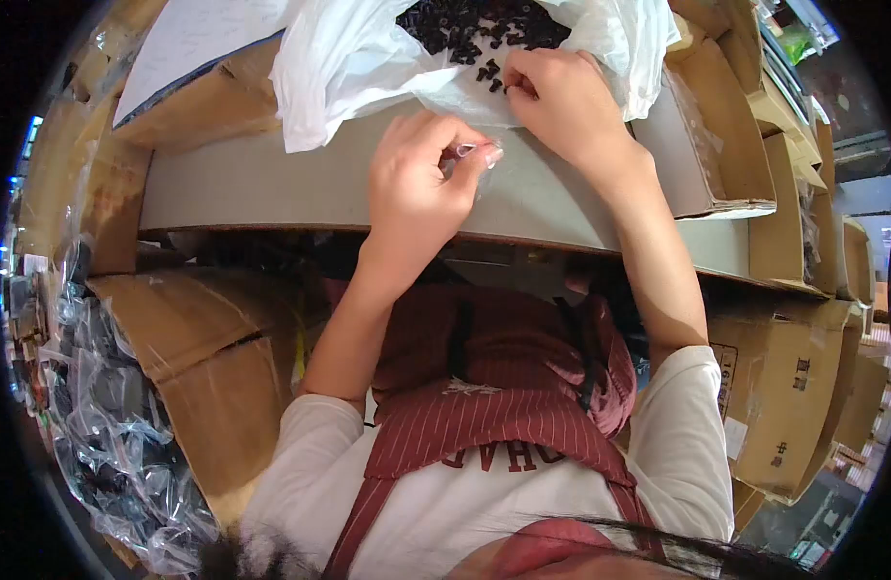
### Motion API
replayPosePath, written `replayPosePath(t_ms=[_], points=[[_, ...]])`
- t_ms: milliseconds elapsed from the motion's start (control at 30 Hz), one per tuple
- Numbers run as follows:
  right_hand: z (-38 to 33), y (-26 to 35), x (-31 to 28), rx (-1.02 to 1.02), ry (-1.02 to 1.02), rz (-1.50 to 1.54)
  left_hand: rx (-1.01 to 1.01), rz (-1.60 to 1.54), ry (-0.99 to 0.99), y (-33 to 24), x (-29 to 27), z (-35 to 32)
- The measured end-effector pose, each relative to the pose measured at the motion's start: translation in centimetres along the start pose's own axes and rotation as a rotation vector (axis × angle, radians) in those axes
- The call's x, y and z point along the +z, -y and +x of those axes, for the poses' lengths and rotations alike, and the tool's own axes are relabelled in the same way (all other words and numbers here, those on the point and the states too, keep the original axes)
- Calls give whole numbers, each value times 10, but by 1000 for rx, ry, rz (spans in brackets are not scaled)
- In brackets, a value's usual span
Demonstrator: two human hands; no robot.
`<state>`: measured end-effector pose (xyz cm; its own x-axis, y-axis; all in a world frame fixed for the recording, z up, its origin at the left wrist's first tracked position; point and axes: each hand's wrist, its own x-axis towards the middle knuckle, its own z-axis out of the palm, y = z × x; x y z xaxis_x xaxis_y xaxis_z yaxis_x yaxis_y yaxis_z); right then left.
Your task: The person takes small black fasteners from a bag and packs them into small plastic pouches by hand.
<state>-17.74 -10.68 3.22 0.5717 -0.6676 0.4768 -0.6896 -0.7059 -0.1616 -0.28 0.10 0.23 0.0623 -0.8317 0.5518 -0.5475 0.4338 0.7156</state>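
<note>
My left hand (416, 174) is closed in a pinch over the table. Between its thumb and fingers is a small clear plastic bag (491, 155), mostly covered by them. To the right and a little farther off, my right hand (566, 101) has its fingers curled and pinched at the near edge of a pile of small black parts (441, 27). Whatever those fingertips hold is hidden. The black parts look like small screws or clips, too small to tell. They lie in an opened white plastic bag (334, 72) at the far side, with several strewn toward my right hand.
Under my hands is a grey tabletop (272, 188). An open cardboard box (716, 135) stands on the right, and a cardboard piece with paper (199, 58) at the far left. Below the table are cartons (209, 358) and a heap of clear-bagged dark items (117, 416).
</note>
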Motion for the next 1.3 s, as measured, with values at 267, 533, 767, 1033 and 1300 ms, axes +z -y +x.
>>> replayPosePath(t_ms=[267,533,767,1033,1300], points=[[-13,27,-41,7,-179,617,33,-41,-76,-4,2,4],[-13,32,-57,-197,-102,398,92,0,-62,1,4,5],[15,-1,-26,134,105,73,23,-19,-38,-5,1,3],[28,2,9,116,146,35,-11,-53,-61,-5,1,4],[28,-7,-8,144,307,135,54,-27,-45,1,-1,5]])
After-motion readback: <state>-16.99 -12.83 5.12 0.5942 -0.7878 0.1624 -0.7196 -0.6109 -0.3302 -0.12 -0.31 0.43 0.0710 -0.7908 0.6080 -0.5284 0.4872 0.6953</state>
